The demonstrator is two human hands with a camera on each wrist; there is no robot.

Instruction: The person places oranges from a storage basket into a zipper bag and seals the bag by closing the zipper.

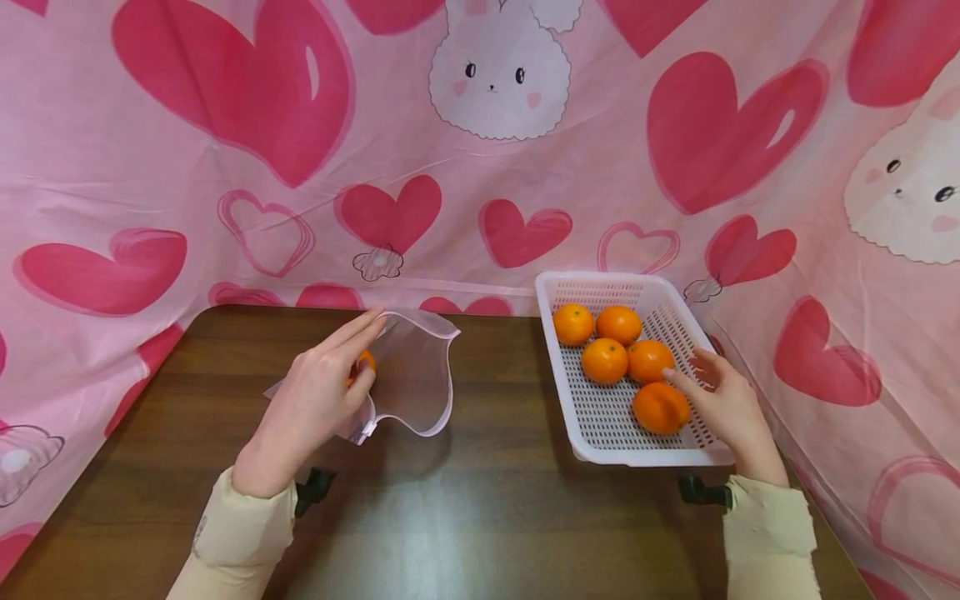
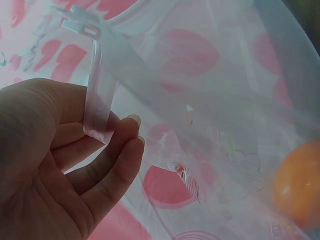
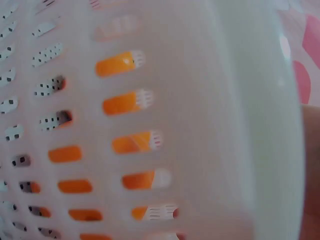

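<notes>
My left hand pinches the zip rim of a clear plastic bag and holds it up off the brown table. One orange lies inside the bag behind my fingers. In the left wrist view my fingertips grip the bag's zip strip, and the orange shows through the film. My right hand reaches over the right wall of a white slotted basket that holds several oranges. Its fingers are extended and touch the nearest orange. The right wrist view shows only the basket wall, with orange peel behind the slots.
A pink cloth printed with hearts and rabbits hangs close behind and along both sides of the table. The basket stands at the table's right rear. Two black clamps sit near my wrists.
</notes>
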